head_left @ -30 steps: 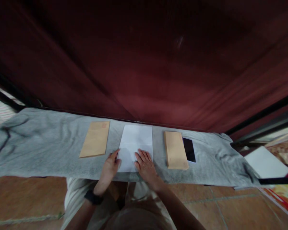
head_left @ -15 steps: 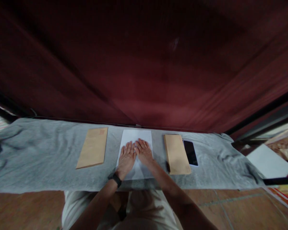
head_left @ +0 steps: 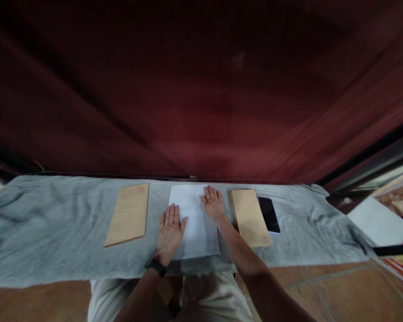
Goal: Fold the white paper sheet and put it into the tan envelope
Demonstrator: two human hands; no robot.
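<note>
A white sheet of paper point(head_left: 195, 232) lies flat on the grey cloth in front of me, with a faint crease across its middle. My left hand point(head_left: 170, 230) rests flat on the sheet's left edge, fingers stretched and thumb spread. Toward the far right corner of the paper, my right hand point(head_left: 212, 203) lies flat with its fingers apart. Neither hand grips anything. To the left is a brown envelope point(head_left: 127, 214) with a small reddish printed mark. On the right sits a stack of brown envelopes point(head_left: 250, 217).
A dark-screened phone point(head_left: 269, 214) lies just right of the envelope stack. Grey cloth point(head_left: 63, 223) covers the narrow table. A dark red curtain-like surface point(head_left: 201, 112) rises behind its far edge. At the far right are a white sheet point(head_left: 379, 221) and a black bar point(head_left: 394, 250).
My hands have moved apart from the middle of the paper, the left toward its left edge and nearer me, the right toward its far right corner. The crease is now uncovered.
</note>
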